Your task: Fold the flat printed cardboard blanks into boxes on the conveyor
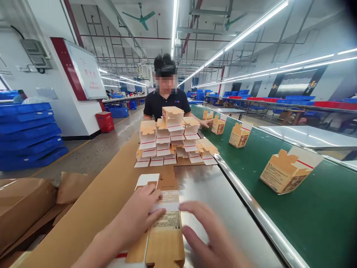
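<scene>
Near on the steel table (223, 201), a flat carton (166, 227) (light, thin card, likely creasing easily) lies under the left hand (136, 217), fingers together pressing; right hand (208, 232) beside, fingers slightly apart; best gripped by its edges

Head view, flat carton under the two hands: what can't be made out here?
- Flat carton: its near end is cut off by the bottom edge; the left hand covers its left flap.
- Carton print: too small and blurred to read.
- Right hand: motion-blurred, so contact with the carton is unclear.
- Stacked cartons: they hide the co-worker's torso.
</scene>
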A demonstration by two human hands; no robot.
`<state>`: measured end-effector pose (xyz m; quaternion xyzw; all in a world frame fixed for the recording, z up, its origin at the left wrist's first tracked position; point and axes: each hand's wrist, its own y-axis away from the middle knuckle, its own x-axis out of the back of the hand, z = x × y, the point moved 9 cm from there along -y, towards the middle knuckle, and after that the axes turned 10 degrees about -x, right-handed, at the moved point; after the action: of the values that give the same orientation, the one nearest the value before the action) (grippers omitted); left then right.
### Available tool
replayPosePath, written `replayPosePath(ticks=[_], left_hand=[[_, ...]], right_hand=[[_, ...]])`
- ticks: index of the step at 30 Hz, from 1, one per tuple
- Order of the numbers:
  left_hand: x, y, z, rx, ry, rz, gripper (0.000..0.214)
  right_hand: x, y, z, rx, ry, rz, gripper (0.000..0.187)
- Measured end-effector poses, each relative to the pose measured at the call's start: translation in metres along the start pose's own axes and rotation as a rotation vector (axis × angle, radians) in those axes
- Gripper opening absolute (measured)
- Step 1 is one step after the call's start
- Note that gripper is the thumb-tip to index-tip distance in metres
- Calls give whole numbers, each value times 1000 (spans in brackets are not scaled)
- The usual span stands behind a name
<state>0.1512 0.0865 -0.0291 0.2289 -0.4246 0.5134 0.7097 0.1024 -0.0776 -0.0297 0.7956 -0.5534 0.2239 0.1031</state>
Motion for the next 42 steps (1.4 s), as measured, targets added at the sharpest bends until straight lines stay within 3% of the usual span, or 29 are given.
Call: replayPosePath(ticks=[3,6,15,23,25,28,32,35,38,42], left_hand=[[-9,11,-5,66,-69,20,29],[-13,10,-9,46,-116,-21,32],[-20,18,-21,48,-6,-129,41],[-20,23,-32,81,360,28,51],[-5,24,-42,112,462,165,54],[19,32,-66,159,577,391,55],[14,45,-75,155,583,362,42],[13,57,-57,70,299,357,36],[11,61,-26,-86,-62,319,25],[7,57,-19,-133,-137,247,20]], right_hand=[[-21,-53,0,-9,299,-38,29],[-34,-76,-1,-5,372,-68,23],[-43,-64,-6,125,478,-107,23],[-49,-57,-7,416,83,26,34],[-40,-52,-2,445,-71,91,31],[-20,-52,19,345,-341,234,29],[-9,-58,52,140,-683,314,32],[3,-59,65,53,-876,366,36],[43,-53,68,51,-1022,483,42],[128,-19,49,204,-1084,664,48]])
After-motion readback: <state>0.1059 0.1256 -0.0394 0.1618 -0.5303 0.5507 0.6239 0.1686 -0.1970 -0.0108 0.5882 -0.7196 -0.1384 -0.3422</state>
